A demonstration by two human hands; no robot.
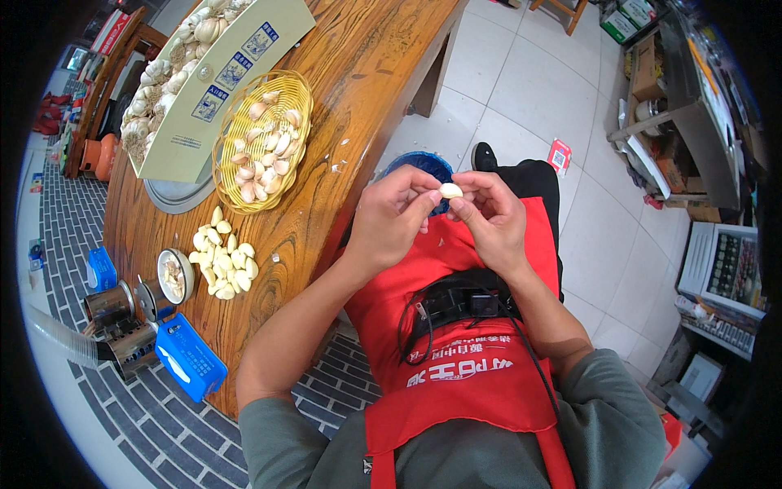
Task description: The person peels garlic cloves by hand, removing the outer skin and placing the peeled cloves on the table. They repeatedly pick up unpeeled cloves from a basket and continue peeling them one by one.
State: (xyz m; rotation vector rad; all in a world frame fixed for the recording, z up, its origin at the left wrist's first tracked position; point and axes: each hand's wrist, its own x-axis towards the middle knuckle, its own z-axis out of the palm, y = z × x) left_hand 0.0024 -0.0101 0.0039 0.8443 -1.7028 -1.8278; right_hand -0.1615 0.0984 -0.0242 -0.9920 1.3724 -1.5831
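A pale peeled garlic clove (451,191) is held between the fingertips of both my hands, above my lap. My left hand (394,214) pinches its left end with thumb and forefinger; my right hand (492,217) grips the other end. Below them, a blue-lined bin (421,161) is partly hidden by my hands. On the wooden table, a yellow woven basket (227,183) holds unpeeled cloves (269,174). A loose pile of peeled cloves (226,263) lies nearer to me. Whole garlic bulbs (211,29) fill a pale box (189,143) behind the basket.
On the table (293,244), a small bowl (188,269) of garlic pieces stands beside metal canisters (131,348) and a blue tissue box (190,357). A round grey tray (177,198) lies partly under the pale box. Cluttered shelves (650,122) stand at the right, across the tiled floor.
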